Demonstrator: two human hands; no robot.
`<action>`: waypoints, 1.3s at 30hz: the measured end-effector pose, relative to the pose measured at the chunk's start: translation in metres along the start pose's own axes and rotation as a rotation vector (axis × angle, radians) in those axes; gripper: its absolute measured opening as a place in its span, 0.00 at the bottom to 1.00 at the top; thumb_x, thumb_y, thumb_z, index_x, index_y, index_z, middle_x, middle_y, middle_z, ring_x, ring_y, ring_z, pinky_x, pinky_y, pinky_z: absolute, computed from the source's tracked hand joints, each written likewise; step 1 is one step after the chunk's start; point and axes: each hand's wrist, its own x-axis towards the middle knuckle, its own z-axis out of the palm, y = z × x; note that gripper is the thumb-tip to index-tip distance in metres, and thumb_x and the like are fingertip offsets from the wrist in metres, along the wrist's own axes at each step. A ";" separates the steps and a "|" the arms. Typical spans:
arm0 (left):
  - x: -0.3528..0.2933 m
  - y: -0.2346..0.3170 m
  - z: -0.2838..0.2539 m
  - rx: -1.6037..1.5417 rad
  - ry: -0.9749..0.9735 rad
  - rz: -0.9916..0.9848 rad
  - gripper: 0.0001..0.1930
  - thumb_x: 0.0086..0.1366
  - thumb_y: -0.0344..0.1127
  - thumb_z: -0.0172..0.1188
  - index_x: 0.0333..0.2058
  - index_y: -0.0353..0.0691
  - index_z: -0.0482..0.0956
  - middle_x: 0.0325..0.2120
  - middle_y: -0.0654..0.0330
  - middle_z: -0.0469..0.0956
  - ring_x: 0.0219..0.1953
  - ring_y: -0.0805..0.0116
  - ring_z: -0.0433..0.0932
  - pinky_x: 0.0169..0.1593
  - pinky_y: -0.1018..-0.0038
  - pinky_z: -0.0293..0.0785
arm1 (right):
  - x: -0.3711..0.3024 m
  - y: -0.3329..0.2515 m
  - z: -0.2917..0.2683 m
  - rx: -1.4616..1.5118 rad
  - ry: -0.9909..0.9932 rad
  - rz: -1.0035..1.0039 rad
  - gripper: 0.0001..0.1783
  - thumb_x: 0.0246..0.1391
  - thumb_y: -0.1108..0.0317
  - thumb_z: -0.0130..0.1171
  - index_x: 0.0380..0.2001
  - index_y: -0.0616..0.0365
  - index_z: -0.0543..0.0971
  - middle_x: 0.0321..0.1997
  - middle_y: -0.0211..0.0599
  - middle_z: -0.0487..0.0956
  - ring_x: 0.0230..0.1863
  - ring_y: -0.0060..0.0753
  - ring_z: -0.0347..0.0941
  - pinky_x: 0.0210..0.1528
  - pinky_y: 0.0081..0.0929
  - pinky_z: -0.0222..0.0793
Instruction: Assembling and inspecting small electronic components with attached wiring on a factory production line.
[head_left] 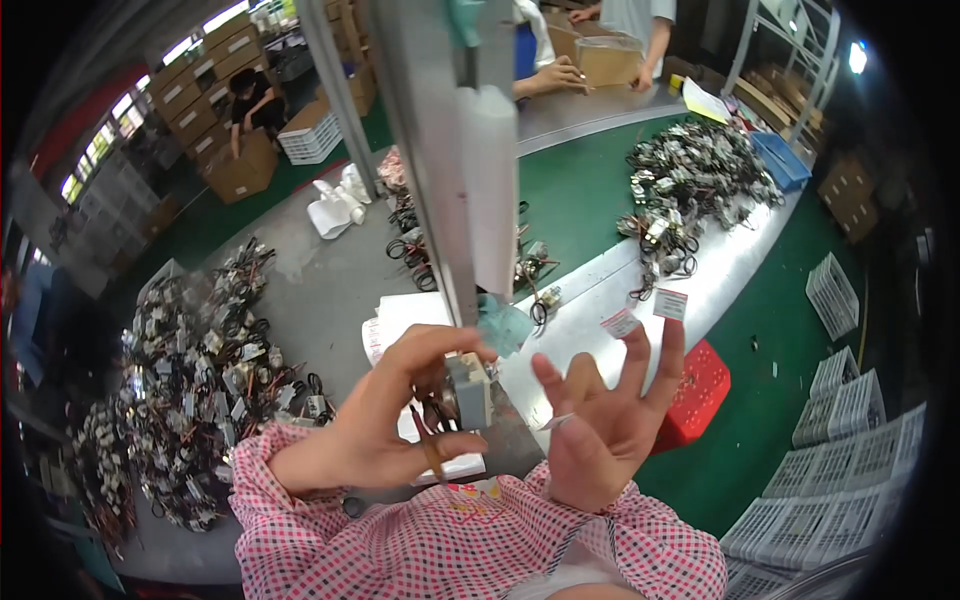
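In my left hand (380,410) is a small electrical part with a grey and cream block-shaped housing (470,392). The fingers curl round it and the thumb presses from below; dark and brownish-red wires (428,440) hang at its near side. My right hand (600,430) is raised just to the right, palm up, with its fingers apart. Small printed labels cling to its fingertips: one label (671,303) on the little finger, another label (619,323) on the ring finger, and a third label (556,422) at the thumb tip. The two hands do not touch.
A metal post (425,150) rises ahead of my hands. Wired parts are heaped on the left (190,400) and far right (690,180). White papers (400,315) lie behind my left hand. A red stool (700,395) and white crates (840,450) stand right; co-workers are beyond.
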 end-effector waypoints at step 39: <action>0.038 -0.021 0.044 0.308 0.287 0.339 0.17 0.66 0.32 0.44 0.51 0.32 0.68 0.45 0.48 0.66 0.43 0.63 0.68 0.41 0.77 0.66 | 0.013 -0.001 0.009 -0.085 0.258 0.069 0.49 0.37 0.89 0.55 0.62 0.58 0.44 0.55 0.42 0.54 0.32 0.26 0.66 0.36 0.19 0.68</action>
